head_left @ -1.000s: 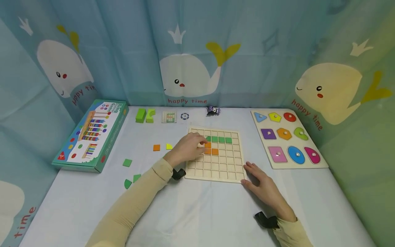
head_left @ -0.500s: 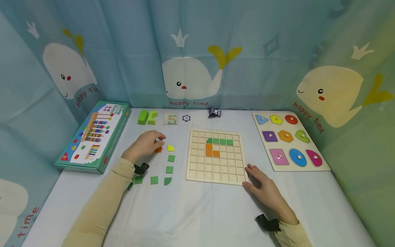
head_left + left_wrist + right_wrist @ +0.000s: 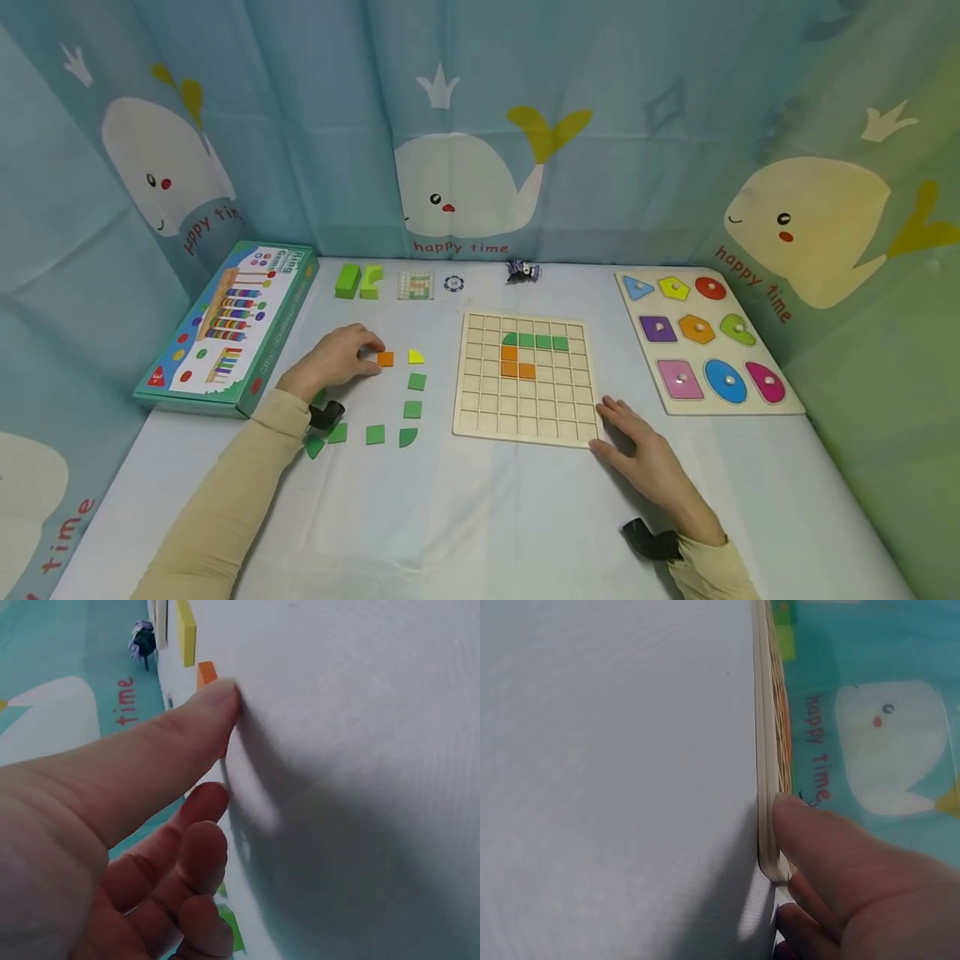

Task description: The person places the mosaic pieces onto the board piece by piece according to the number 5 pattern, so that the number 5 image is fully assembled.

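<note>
On the desk (image 3: pixel 450 525), left of the grid board (image 3: pixel 491 406), lies the loose orange square tile (image 3: pixel 386 359), yellow quarter-round tile (image 3: pixel 416 357) just beside it. Your left hand (image 3: pixel 336 361), over the board a second ago, is now half-curled, thumb touching the orange square tile; can't tell if pinched. Your right hand (image 3: pixel 643 462) stays loosely extended, touching the board's near right corner.

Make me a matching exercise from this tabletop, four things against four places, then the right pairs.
1. Left hand
2. Right hand
3. Yellow quarter-circle
4. Knobbed puzzle

A. Between the loose orange square and the grid board
B. At the loose orange square
C. Right of the grid board, apart
D. At the grid board's near right corner

Pairs: 1-B, 2-D, 3-A, 4-C
</note>
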Demonstrator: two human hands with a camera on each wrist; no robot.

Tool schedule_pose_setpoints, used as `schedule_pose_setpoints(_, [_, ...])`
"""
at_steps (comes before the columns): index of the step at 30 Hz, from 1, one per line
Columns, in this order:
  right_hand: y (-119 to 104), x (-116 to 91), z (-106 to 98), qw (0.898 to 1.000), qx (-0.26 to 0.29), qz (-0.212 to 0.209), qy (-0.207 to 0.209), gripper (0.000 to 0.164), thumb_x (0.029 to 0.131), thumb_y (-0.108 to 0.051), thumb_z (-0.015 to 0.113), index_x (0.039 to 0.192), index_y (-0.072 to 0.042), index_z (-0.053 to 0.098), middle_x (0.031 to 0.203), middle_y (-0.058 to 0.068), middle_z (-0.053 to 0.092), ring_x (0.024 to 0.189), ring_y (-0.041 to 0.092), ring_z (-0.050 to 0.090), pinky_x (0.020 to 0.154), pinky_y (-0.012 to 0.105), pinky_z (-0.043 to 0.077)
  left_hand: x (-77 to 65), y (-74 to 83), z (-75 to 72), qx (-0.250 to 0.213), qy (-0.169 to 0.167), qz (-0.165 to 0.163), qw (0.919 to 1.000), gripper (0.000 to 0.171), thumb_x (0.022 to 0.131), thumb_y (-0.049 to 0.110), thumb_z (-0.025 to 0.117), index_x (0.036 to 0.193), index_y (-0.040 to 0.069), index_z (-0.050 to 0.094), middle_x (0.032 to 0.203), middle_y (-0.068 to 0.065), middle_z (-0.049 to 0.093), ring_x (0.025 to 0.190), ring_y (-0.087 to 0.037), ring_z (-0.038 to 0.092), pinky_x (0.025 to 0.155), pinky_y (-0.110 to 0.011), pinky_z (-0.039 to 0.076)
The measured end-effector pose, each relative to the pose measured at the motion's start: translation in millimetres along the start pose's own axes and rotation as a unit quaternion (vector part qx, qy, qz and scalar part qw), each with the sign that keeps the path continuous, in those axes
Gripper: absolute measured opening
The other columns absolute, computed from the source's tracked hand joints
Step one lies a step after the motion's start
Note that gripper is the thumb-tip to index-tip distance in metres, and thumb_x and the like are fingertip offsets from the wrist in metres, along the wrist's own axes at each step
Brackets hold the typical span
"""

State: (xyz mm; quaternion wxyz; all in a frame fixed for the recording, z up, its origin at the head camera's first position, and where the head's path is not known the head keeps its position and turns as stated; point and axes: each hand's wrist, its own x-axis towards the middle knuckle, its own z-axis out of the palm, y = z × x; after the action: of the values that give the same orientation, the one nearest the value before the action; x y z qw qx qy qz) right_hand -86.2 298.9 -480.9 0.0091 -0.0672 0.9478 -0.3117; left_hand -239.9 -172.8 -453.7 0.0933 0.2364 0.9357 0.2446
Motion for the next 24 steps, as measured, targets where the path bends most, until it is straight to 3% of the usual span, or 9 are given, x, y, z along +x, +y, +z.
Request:
schedule_pose_setpoints(13, [-0.9,-0.3,-0.1,1.0,0.002,0.008,-0.007,0.069,0.09,-0.037,0.072,0.143,0.001,0.047,0.151,0.017,0.037,0.141,0.039,0.025,0.107,0.058,0.026,-1.0,3.7,6.4,-0.007,0.008,-0.03,0.9995,0.026,0.092,0.016,0.071,0.112,0.001,0.067,0.107,-0.012,0.06,0.092,-0.027,0.053,0.086,-0.043,0.045])
schedule_pose_setpoints(24, [-0.5,0.8,0.1,1.0,0.004,0.005,-0.005,0.068,0.09,-0.035,0.072,0.143,0.001,0.047,0.151,0.018,0.037,0.141,0.039,0.025,0.108,0.058,0.025,1.7,4.5,1.5,-0.019,0.022,-0.053,0.9982,0.028,0.094,0.018,0.069,0.115,0.001,0.064,0.102,-0.011,0.066,0.088,-0.026,0.059,0.083,-0.042,0.049])
